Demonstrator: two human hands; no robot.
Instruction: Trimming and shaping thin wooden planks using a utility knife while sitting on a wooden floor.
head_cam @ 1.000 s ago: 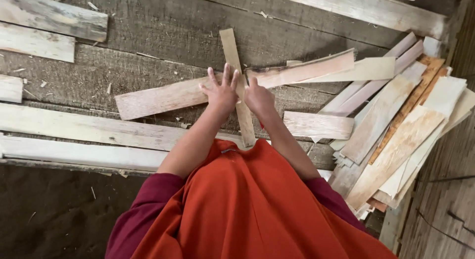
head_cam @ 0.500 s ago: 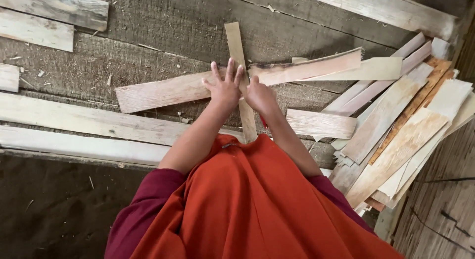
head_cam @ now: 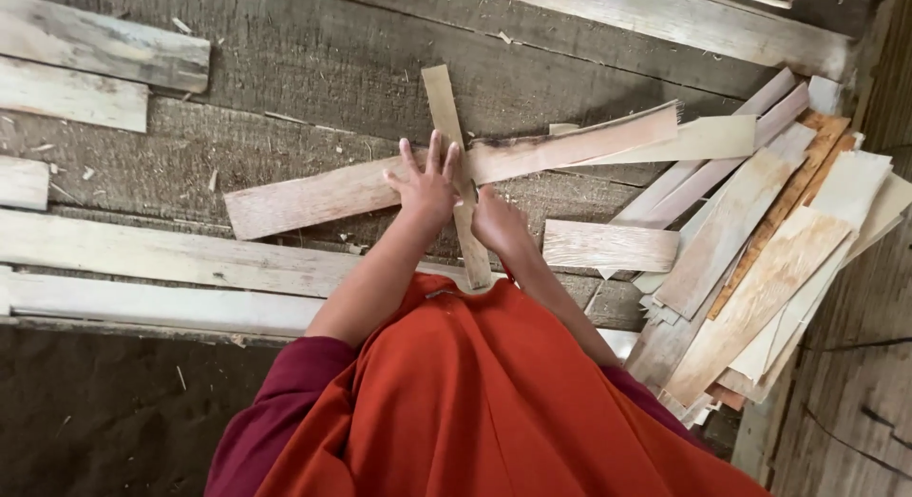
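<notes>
**Person's clothing, head view**

Orange-red garment (head_cam: 494, 411), loose, broad folds running down from chest level and filling the lower frame. Dark maroon sleeves (head_cam: 285, 402) beneath it, pushed up to about the elbow on both arms. Forearms bare. Left hand (head_cam: 425, 188) and right hand (head_cam: 499, 223) bare: no gloves, rings or wristwear visible.

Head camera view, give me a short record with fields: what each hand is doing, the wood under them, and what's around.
left hand: left hand lies flat, fingers spread, on the long slat, beside the upright strip
right hand: right hand rests against the upright strip; grip hidden
layout: upright strip crosses the long slat, like a cross
right side: pile of slats, pale and orange-brown
left side: long planks lying on the plank floor
clothing: orange cloth, maroon sleeve
</notes>
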